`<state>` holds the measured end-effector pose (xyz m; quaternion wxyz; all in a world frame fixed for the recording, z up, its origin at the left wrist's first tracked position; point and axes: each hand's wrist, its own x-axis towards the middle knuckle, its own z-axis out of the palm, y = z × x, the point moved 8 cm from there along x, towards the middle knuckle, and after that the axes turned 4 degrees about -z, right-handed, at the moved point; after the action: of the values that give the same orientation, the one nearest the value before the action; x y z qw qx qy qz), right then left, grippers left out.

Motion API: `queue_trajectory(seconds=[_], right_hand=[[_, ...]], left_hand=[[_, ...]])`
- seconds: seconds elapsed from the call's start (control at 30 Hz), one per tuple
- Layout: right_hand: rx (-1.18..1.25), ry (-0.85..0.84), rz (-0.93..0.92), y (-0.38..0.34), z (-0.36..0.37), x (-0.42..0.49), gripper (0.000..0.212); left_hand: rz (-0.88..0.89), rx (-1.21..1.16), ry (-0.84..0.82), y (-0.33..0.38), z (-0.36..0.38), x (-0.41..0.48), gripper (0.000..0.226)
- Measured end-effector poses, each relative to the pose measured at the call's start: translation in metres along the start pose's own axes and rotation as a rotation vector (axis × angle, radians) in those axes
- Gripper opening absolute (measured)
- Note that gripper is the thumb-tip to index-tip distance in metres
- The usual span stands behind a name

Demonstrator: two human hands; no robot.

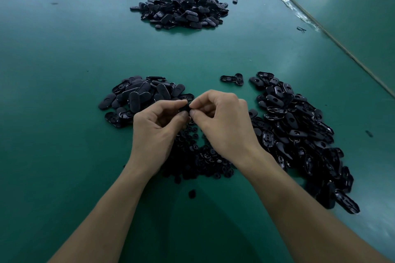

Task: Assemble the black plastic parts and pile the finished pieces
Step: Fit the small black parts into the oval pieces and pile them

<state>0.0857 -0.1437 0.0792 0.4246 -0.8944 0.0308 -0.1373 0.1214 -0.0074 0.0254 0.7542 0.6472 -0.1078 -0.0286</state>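
My left hand and my right hand meet at the middle of the green table, and together they pinch a small black plastic part, mostly hidden by the fingertips. Behind my left hand lies a pile of black oval covers. A long pile of black oval shells stretches along my right side. Under and between my wrists is a heap of small black round pieces. A bigger pile of black parts sits far back on the table.
Two loose oval shells lie just beyond my right hand. One small round piece sits alone between my forearms. A seam with clear tape joins a second green table at the right. Orange stools stand at the back.
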Motion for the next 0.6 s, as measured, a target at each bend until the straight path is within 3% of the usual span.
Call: queue_trajectory(seconds=[0.4, 0.6], right_hand=[[-0.004, 0.047, 0.026, 0.0059, 0.0021, -0.0011, 0.014], [-0.089, 0.096, -0.059, -0.0025, 0.0031, -0.0052, 0.013]], left_hand=[[-0.002, 0.027, -0.037, -0.0024, 0.0018, 0.0003, 0.028], [-0.001, 0.025, -0.025, -0.0033, 0.0012, 0.0003, 0.027]])
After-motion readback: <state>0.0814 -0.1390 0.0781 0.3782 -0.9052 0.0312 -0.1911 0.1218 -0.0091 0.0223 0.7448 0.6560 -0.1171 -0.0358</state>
